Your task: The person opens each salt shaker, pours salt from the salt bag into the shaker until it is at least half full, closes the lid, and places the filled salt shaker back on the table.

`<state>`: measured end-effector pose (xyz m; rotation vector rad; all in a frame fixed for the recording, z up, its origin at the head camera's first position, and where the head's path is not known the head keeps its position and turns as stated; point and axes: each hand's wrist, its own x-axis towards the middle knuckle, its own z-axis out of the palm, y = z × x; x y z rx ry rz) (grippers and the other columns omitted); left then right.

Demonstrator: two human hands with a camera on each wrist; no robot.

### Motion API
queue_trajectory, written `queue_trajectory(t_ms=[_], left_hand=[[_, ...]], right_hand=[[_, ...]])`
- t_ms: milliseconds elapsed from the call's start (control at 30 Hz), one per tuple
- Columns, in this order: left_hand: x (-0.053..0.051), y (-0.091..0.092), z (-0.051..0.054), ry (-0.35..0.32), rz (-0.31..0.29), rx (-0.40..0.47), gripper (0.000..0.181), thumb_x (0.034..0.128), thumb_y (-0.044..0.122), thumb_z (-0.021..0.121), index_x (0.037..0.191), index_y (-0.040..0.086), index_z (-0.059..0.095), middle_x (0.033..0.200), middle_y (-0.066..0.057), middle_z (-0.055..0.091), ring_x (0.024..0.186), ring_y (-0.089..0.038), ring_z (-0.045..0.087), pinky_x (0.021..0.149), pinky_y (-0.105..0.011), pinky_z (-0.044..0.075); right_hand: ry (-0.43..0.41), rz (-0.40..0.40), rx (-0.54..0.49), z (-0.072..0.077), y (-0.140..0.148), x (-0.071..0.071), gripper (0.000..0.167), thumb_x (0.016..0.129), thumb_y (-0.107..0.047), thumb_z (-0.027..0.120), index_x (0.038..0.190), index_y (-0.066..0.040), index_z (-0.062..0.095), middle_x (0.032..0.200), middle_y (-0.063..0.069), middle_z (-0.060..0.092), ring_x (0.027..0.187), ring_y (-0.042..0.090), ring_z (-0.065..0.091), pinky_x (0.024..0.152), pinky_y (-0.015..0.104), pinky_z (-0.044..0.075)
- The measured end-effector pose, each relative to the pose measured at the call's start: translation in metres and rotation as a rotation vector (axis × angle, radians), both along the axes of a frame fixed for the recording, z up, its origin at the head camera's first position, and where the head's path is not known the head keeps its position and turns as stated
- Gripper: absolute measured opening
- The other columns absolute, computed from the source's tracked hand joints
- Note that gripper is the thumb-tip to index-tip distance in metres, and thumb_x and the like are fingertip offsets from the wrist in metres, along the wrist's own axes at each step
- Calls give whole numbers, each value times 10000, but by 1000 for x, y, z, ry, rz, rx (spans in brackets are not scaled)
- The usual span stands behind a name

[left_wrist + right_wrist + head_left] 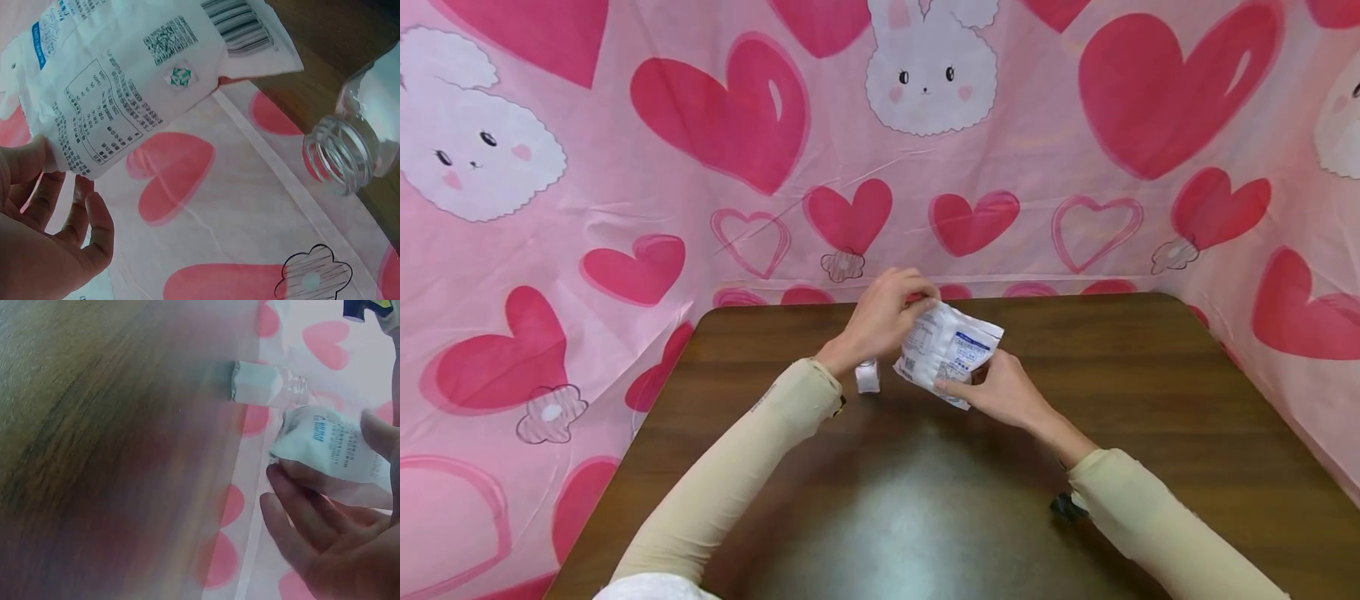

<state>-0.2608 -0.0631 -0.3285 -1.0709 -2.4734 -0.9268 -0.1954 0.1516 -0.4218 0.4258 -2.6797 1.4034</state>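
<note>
A white plastic packet with blue and black print is held tilted above the table between both hands. At its upper left corner, my left hand pinches the edge; the left wrist view shows thumb and fingers of this hand at the packet, near its printed text, with a barcode farther along. My right hand grips the lower right side, thumb on the front. Just left of the packet stands a small clear bottle, uncapped, its threaded neck showing in the left wrist view. White contents fill part of the bottle.
The brown wooden table extends around the hands. Behind and beside it hangs a pink cloth with hearts and rabbit faces. Beige sleeves cover both forearms, and a dark wrist device sits by the right one.
</note>
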Motion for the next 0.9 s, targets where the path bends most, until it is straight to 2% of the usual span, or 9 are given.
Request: queue_trajectory(t_ms=[167,467,767,900], left_hand=[[-1,6,-3,-14,-16,-16,139,981,103,753,1102,114,822,1046,15,729,980,-170,561,883,-327,451],[-8,18,-10,26,-44,-39,154,972,113,770,1115,104,828,1063,1,753,1011,-186,596,908,-330,451],[-12,35,-11,-25,-57,-57,183,984,142,760,1153,109,821,1154,-5,745,1056,-177,582,923,-299,462],[-14,44,-11,-13,-75,-71,199,987,144,757,1171,99,816,1138,-14,747,1048,-188,586,923,-290,457]], right_hand=[[22,7,19,-2,3,0,663,852,-408,898,1346,-69,612,1062,61,745,819,214,647,688,365,537],[0,-35,38,-1,14,2,663,859,-418,885,1361,-87,606,1103,61,747,887,207,683,746,387,550],[2,-76,75,-2,25,5,675,891,-458,847,1374,-51,607,1154,112,745,941,217,686,773,395,537],[12,-104,92,-4,30,6,660,886,-460,850,1360,-63,619,1140,102,751,945,224,695,775,399,540]])
